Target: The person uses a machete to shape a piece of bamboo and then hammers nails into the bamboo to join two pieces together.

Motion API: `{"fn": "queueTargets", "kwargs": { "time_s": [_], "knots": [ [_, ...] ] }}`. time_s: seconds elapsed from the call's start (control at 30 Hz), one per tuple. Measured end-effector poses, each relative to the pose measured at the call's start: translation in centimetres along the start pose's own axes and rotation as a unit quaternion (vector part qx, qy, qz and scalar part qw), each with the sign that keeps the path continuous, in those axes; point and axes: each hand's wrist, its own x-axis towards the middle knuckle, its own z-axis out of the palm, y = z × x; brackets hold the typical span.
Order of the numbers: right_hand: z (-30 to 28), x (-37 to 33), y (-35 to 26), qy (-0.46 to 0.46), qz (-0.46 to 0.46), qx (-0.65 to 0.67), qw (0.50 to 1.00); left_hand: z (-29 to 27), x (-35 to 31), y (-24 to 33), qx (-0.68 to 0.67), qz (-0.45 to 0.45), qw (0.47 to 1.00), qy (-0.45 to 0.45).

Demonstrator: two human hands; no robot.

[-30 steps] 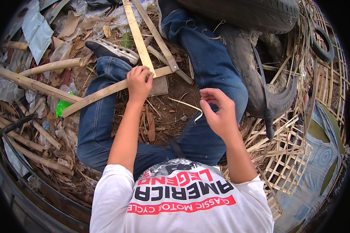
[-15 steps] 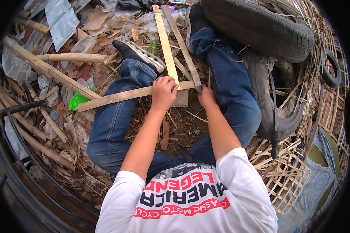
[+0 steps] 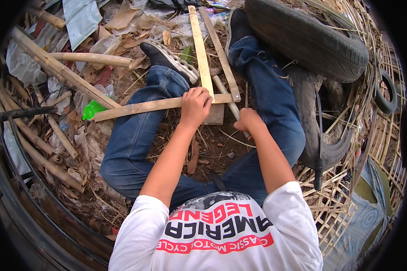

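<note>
One fisheye view, worn on the person's head as the left of a pair, looks steeply down and forward, from above the white shirt (image 3: 217,253) past the jeans (image 3: 273,97) to the shoes (image 3: 160,56). It sits near enough that the shirt fills the lower middle, and the ground (image 3: 208,156) between the jeans' legs falls near the centre
</note>
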Motion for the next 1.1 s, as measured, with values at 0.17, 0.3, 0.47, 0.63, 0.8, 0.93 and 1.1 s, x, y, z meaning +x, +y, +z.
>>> {"fn": "queueTargets", "kwargs": {
  "time_s": [0.17, 0.3, 0.47, 0.63, 0.8, 0.93, 1.1],
  "knots": [
    [-3.7, -4.5, -2.5, -0.038, 0.01, 0.135, 0.99, -2.9, 1.1, 0.1, -0.03, -0.035, 0.999, -0.007],
    [-4.9, -7.1, -2.0, -0.014, -0.009, 0.147, 0.989, -3.3, 2.1, 1.1, -0.073, -0.088, 0.992, -0.048],
    [-6.8, -11.0, -1.0, -0.093, 0.03, 0.166, 0.981, -2.8, 1.3, 0.2, -0.065, -0.077, 0.993, -0.058],
    [-6.7, -15.8, 2.2, -0.089, 0.051, 0.196, 0.975, -2.2, 0.3, -0.3, -0.073, -0.067, 0.993, -0.064],
    [-5.3, -20.6, 6.6, -0.13, 0.077, 0.223, 0.963, -1.8, -0.3, -0.8, -0.052, -0.062, 0.993, -0.082],
    [-3.8, -24.2, 7.9, -0.147, 0.092, 0.339, 0.925, -1.9, -0.4, -0.3, -0.07, -0.061, 0.994, -0.061],
    [-3.3, -28.3, 9.7, -0.145, 0.051, 0.464, 0.873, -1.5, -0.5, -0.1, -0.062, -0.043, 0.994, -0.074]
  ]
}}
